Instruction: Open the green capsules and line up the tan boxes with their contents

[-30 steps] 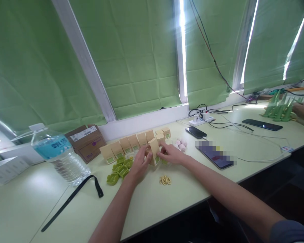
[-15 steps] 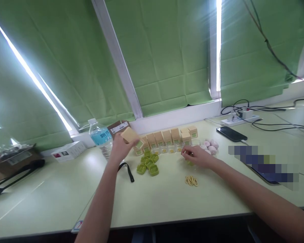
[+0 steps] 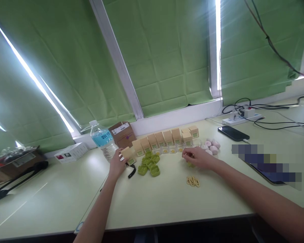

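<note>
My left hand (image 3: 118, 164) is closed on a small kraft cardboard box (image 3: 128, 154) with a green label, low at the table by the left end of a row of similar boxes (image 3: 152, 141). My right hand (image 3: 194, 156) rests at the table with fingers curled together. A bit of something green (image 3: 190, 164) shows beneath it; what the fingers hold is hidden. Between the hands lie several olive-green cups (image 3: 150, 164) in a cluster. Small clear containers with yellow centres (image 3: 172, 149) line the front of the boxes. Pale pink rounded pieces (image 3: 213, 149) sit beyond my right hand.
Yellowish rings (image 3: 193, 181) lie near the front. A water bottle (image 3: 103, 139), a brown carton (image 3: 123, 133) and a black strap (image 3: 132, 171) are on the left. To the right are a phone (image 3: 233, 133), a power strip (image 3: 242, 119) with cables and a partly blurred-out device (image 3: 268, 173).
My left hand has lowered the small cardboard box from above the row's left end down to the table beside it, a little leftward. My right hand has stayed in place.
</note>
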A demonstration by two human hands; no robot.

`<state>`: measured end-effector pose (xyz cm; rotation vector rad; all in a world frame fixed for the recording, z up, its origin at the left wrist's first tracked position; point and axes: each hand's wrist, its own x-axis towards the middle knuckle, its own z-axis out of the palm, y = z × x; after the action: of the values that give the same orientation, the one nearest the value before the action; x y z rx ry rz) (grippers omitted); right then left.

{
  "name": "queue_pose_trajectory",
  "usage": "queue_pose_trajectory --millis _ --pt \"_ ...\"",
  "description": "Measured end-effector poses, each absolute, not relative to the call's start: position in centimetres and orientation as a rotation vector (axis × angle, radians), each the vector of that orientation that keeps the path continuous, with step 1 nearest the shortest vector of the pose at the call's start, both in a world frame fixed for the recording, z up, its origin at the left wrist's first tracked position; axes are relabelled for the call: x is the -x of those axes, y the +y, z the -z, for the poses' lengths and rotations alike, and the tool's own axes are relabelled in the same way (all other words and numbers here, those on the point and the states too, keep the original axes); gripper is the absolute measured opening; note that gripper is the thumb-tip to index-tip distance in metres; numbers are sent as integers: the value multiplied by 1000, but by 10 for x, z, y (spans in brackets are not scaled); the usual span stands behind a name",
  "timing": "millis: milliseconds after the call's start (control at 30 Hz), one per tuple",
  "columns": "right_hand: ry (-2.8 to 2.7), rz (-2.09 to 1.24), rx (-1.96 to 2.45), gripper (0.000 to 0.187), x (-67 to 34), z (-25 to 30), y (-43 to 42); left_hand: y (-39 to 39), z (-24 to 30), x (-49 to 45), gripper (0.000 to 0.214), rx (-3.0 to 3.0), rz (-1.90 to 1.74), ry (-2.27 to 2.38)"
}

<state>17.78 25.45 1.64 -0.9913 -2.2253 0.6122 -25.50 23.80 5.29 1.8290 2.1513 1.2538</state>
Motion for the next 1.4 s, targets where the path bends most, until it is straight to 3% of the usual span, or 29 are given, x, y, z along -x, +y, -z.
queue_pose_trajectory --millis 433,700,867,967,1133,1300,1400 --pt "-2218 -606 980 22 -178 -16 255 286 -58 233 63 -2133 -778 2518" --pt "-2214 -566 1007 20 -174 -24 251 265 -80 207 60 -2433 -871 2543" --pt "-2169 -555 942 23 -169 -18 257 244 -96 146 29 -2657 -1280 2154" --pt "-2127 -578 917 25 -168 -13 260 243 -93 90 18 -2693 -1291 1743" --pt "-2102 -624 955 28 -176 -13 262 245 -62 12 22 -2750 -963 1434" --pt "-2277 -513 1005 22 -191 -19 262 230 -30 -9 29 -2615 -939 1339" --pt "-2325 -524 997 30 -193 -22 260 225 -28 1 28 -2555 -953 1281"
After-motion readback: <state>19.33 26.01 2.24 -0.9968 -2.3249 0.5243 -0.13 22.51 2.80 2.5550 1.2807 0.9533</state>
